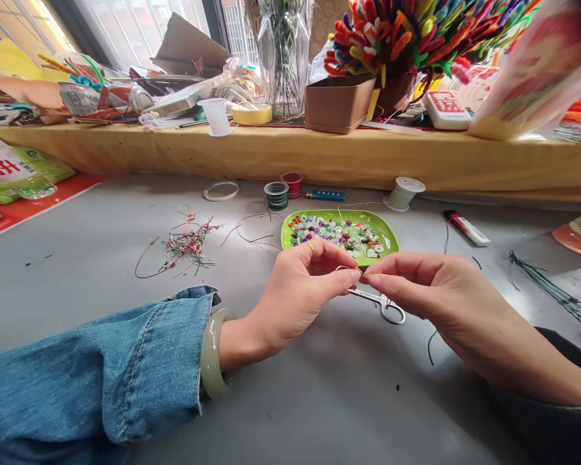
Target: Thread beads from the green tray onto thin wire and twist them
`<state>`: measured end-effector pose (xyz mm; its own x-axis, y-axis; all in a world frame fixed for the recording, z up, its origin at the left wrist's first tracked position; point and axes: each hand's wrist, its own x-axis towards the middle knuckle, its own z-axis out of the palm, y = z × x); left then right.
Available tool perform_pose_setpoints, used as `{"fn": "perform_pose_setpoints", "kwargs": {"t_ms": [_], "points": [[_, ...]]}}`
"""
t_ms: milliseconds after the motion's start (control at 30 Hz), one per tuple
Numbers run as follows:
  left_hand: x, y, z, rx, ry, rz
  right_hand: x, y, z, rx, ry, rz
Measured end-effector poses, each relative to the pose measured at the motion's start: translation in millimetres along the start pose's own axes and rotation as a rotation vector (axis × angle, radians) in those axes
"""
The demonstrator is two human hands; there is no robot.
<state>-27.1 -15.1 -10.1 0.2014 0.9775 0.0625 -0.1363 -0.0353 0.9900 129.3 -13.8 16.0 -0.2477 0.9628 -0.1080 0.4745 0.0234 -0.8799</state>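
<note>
My left hand (300,297), with a pale green bangle at the wrist, is closed in a pinch on a thin cord (345,267). My right hand (430,287) pinches at the same spot, fingertips almost touching the left ones. A small reddish bit shows between the tips, too small to name; what the right fingers hold is mostly hidden. Just beyond the hands sits a green tray (390,240) of mixed coloured beads (322,227). Scissors (393,314) lie beneath the hands, partly covered by them.
A tangle of thread scraps (188,247) lies left. Behind are a green spool (275,196), red spool (292,184), white spool (405,194) and blue lighter (325,195). Right are another lighter (466,228) and dark green cords (559,290). A cluttered ledge (174,152) runs across the back.
</note>
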Motion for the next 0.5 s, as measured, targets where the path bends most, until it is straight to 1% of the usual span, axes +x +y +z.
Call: {"fn": "perform_pose_setpoints", "kwargs": {"t_ms": [100, 167, 233, 333, 400, 500], "points": [[0.2, -0.3, -0.4, 0.007, -0.010, 0.005, -0.5, 1.2, -1.2, -0.049, -0.021, -0.034], [0.9, -0.6, -1.0, 0.007, -0.007, 0.002, -0.7, 2.5, -1.7, -0.098, 0.005, -0.079], [1.8, -0.8, -1.8, -0.002, -0.005, -0.019, -0.4, 4.7, -2.1, -0.202, 0.078, -0.183], [2.9, -0.3, -3.1, -0.035, -0.025, -0.084, 1.2, 9.8, -2.7, -0.438, 0.214, -0.424], [3.3, 0.7, -3.7, -0.074, -0.060, -0.135, 2.4, 13.5, -2.8, -0.569, 0.279, -0.554], [3.5, 2.3, -3.8, -0.136, -0.119, -0.210, 3.7, 17.5, -2.4, -0.662, 0.315, -0.652]]}}
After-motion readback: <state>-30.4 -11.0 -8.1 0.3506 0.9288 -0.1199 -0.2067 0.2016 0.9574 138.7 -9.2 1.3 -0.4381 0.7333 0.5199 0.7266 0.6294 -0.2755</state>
